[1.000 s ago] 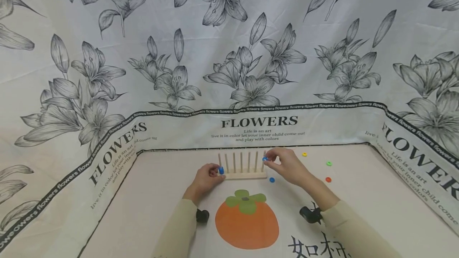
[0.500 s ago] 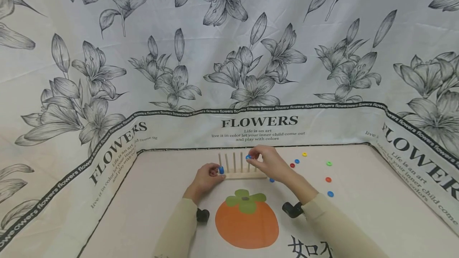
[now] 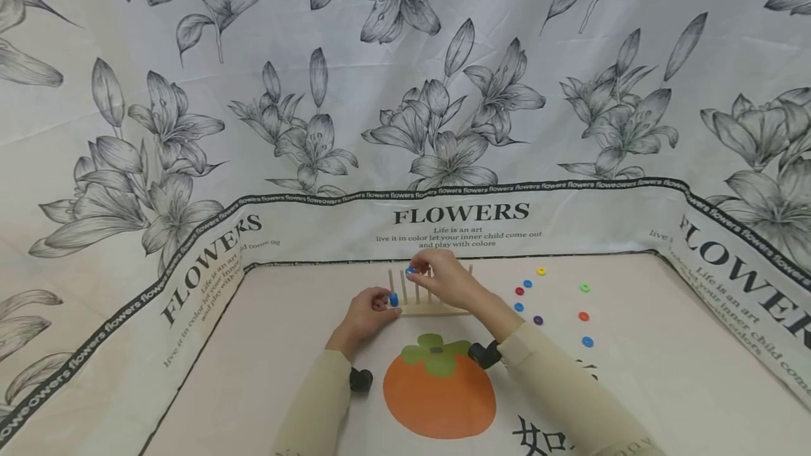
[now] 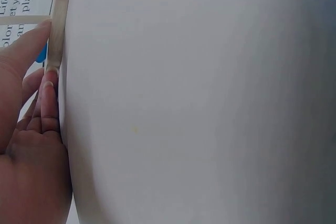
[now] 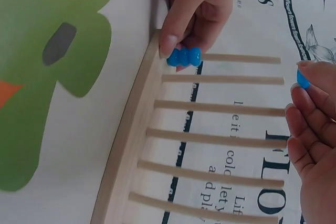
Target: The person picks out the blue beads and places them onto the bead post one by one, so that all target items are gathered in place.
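Leftmost, a pale sleeve (image 3: 313, 403) leads up to the left hand (image 3: 365, 315), whose thumb and fingers are clamped on the left end of a wooden rack (image 3: 434, 309). A black device (image 3: 361, 381) sits at that wrist. Just beside the fingertips, a stack of blue rings (image 3: 394, 300) is threaded low on the rack's first peg, down near the base. The rack stands upright on a pale cloth (image 3: 253, 371), its thin pegs in a single row.

Next along, a blue ring (image 3: 410, 271) is pinched between the thumb and fingers of the right hand (image 3: 446, 280). It is up by the top of the second peg; the right wrist view shows it just beyond the tip, apart from the wood. This hand hides part of the row from the head camera. Nearer the wearer lies a printed orange fruit (image 3: 438, 400) with green leaves, and another black device (image 3: 484, 355) is at the right wrist.

Further right, loose rings lie scattered: two blue, a red ring (image 3: 519, 291) and a purple ring (image 3: 538, 320), then a yellow ring (image 3: 541, 271), a green ring (image 3: 585, 288), an orange ring (image 3: 583, 317) and one more blue.
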Available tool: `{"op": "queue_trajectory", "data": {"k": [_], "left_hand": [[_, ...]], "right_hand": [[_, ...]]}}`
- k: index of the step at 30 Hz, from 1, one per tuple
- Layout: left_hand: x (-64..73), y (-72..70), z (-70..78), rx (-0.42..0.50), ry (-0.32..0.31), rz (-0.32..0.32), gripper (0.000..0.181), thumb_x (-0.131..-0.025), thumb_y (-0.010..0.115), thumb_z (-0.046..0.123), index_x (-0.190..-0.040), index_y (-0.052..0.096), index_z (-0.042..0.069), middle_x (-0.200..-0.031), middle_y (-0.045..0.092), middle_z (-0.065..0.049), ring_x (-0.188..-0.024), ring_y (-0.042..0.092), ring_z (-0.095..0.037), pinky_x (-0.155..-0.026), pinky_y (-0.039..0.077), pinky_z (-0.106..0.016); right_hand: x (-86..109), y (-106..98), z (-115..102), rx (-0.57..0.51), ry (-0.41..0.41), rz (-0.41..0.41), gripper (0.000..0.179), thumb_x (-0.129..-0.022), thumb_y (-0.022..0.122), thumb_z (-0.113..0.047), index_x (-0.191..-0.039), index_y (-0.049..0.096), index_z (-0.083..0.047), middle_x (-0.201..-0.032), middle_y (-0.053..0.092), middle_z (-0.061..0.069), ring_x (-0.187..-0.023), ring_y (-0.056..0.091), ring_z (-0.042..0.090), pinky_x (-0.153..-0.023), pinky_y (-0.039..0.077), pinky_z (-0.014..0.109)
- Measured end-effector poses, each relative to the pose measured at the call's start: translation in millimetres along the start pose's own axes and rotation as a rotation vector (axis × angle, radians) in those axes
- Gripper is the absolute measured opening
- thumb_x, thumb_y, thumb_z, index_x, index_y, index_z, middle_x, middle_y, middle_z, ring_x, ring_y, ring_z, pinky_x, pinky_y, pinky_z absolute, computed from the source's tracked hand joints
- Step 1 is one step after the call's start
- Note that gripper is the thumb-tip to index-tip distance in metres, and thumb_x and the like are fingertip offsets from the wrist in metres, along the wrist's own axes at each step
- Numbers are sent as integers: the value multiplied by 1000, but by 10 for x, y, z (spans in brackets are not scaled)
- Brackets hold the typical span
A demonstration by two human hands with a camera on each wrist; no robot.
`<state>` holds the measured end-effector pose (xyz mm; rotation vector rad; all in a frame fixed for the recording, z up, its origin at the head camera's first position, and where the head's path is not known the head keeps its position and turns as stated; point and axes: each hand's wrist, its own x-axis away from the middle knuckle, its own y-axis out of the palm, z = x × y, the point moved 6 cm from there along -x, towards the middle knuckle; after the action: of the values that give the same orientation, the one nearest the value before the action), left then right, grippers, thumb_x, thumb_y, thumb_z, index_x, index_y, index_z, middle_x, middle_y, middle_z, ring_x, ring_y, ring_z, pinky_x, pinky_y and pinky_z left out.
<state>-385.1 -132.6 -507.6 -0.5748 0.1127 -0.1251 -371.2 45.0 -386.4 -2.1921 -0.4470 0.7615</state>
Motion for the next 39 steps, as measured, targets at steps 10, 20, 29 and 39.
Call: {"op": "queue_trajectory", "data": {"k": [10, 20, 29, 39], "left_hand": [[4, -11, 15, -6, -13, 4, 47, -89, 81, 20, -127, 64, -2, -97, 61, -7, -87, 55, -16, -80, 49, -32], [1, -21, 9, 3, -5, 11, 46, -89, 81, 21, -125, 64, -2, -98, 62, -8, -88, 55, -17, -81, 49, -34], [-8, -9, 7, -6, -7, 14, 46, -88, 81, 22, -125, 65, 0, -96, 62, -6, -87, 55, -16, -79, 48, -31], [9, -12, 26, -13, -11, 23, 45, -88, 82, 21, -124, 65, -1, -96, 62, -7, -87, 55, -17, -79, 49, -33]], "right_hand": [[-200, 174, -94, 18, -8, -35, 12, -98, 70, -18, -106, 72, -9, -97, 69, -1, -91, 61, 12, -80, 52, 30], [-321, 268, -69, 26, -13, -16, 10, -97, 70, -15, -105, 72, -8, -97, 69, 0, -89, 61, 13, -83, 51, 34], [-339, 322, -37, 58, -29, -13, 10, -96, 71, -14, -103, 73, -7, -97, 71, 1, -87, 61, 13, -84, 51, 32], [-334, 356, -5, 94, 4, -46, 10, -97, 70, -18, -102, 74, -10, -93, 69, -1, -84, 60, 11, -76, 51, 29]]}}
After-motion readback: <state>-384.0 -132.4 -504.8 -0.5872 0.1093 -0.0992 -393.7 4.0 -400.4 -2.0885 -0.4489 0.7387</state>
